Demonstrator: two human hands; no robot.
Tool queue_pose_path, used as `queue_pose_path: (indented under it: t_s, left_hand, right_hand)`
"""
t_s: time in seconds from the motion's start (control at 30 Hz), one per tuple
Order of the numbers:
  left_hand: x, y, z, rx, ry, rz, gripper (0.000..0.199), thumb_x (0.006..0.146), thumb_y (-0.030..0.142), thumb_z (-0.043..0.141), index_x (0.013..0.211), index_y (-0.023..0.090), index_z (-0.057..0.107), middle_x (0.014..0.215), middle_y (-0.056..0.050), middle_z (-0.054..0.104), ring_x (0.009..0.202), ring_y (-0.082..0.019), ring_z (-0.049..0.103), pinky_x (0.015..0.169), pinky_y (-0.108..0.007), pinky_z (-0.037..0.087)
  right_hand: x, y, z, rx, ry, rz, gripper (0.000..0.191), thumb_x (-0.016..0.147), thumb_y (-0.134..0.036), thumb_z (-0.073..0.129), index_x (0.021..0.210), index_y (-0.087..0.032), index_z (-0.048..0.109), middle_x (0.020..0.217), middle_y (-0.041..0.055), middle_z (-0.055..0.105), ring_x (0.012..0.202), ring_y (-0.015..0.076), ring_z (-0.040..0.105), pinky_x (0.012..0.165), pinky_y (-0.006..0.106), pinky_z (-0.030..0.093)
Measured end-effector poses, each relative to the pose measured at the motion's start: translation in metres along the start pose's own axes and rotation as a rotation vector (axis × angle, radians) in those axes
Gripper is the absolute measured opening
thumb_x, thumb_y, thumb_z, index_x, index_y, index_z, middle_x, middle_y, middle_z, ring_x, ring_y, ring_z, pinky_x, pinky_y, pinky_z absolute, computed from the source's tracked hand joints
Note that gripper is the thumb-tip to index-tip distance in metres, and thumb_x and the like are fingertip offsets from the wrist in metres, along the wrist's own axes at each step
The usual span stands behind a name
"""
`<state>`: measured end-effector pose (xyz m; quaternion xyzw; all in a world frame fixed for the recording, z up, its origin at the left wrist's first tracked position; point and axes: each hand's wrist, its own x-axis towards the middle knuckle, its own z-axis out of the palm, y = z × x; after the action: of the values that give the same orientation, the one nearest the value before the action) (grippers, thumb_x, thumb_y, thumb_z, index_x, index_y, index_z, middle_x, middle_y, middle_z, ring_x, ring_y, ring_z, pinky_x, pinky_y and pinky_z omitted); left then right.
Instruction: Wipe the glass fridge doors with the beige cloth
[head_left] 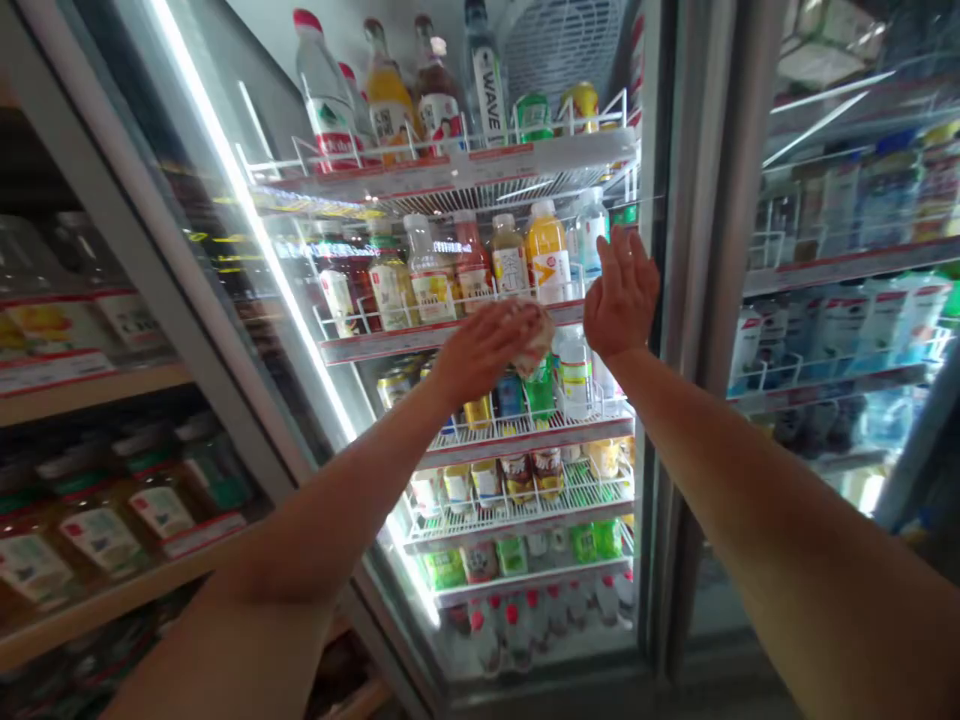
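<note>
Left hand [484, 350] holds crumpled cloth [538, 348] under nearly straight fingers, seemingly against glass [555, 650]; cloth lies between hands, nearer left. Right hand [622, 295] extended, nothing held.

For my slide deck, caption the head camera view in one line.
Left hand with a crumpled cloth, right hand raised, before a lit fridge of bottled and canned drinks.

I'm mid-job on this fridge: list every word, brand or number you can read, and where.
"WAVE": dark-capped bottle, top shelf.
"C100", apparently: white-capped bottle, second shelf; slightly blurred.
Too small or blurred: red-capped bottle's label, shelf-edge strips and the remaining labels.
Cloth at the left hand: nothing legible.
</note>
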<state>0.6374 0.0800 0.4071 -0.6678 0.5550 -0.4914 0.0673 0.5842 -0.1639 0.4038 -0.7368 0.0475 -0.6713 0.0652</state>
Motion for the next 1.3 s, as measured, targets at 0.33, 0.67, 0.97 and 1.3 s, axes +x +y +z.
queue_pose_path:
  t_s: [0.33, 0.67, 0.97, 1.3]
  left_hand:
    - [-0.06, -0.013, -0.003, 0.044, 0.169, -0.277, 0.05, 0.099, 0.013, 0.04, 0.145, 0.024, 0.055, 0.159, -0.001, 0.044, 0.158, -0.023, 0.013, 0.131, -0.051, 0.017]
    - [-0.07, -0.089, -0.049, 0.175, 0.383, -0.572, 0.05, 0.106, 0.031, 0.033, 0.152, 0.013, 0.043, 0.168, 0.0, 0.025, 0.158, -0.025, 0.012, 0.132, -0.054, 0.012]
    - [-0.143, -0.004, 0.002, 0.075, 0.001, -0.145, 0.048, 0.098, 0.014, 0.048, 0.14, 0.033, 0.061, 0.144, -0.002, 0.061, 0.151, -0.024, 0.036, 0.127, -0.049, 0.03]
    - [-0.144, -0.055, -0.029, 0.285, 0.431, -0.554, 0.049, 0.103, 0.019, 0.04, 0.15, 0.008, 0.049, 0.163, -0.017, 0.034, 0.155, -0.035, 0.022, 0.126, -0.059, 0.025]
  right_hand:
    - [0.0, 0.001, 0.0, 0.016, 0.027, 0.006, 0.056, 0.1, -0.027, 0.033, 0.154, -0.018, 0.044, 0.164, 0.0058, 0.038, 0.156, 0.0242, 0.024, 0.125, 0.052, 0.025]
    - [-0.001, 0.002, 0.001, 0.011, 0.018, -0.016, 0.057, 0.099, -0.027, 0.032, 0.155, -0.017, 0.041, 0.164, 0.009, 0.037, 0.156, 0.0256, 0.023, 0.123, 0.055, 0.026]
    - [-0.001, -0.001, 0.0, 0.007, 0.003, 0.023, 0.058, 0.098, -0.026, 0.034, 0.154, -0.017, 0.042, 0.165, 0.0039, 0.036, 0.156, 0.0248, 0.023, 0.125, 0.052, 0.024]
    - [-0.001, -0.008, -0.008, -0.016, -0.022, 0.051, 0.057, 0.099, -0.025, 0.032, 0.155, -0.017, 0.042, 0.165, 0.0074, 0.036, 0.157, 0.0252, 0.024, 0.126, 0.054, 0.026]
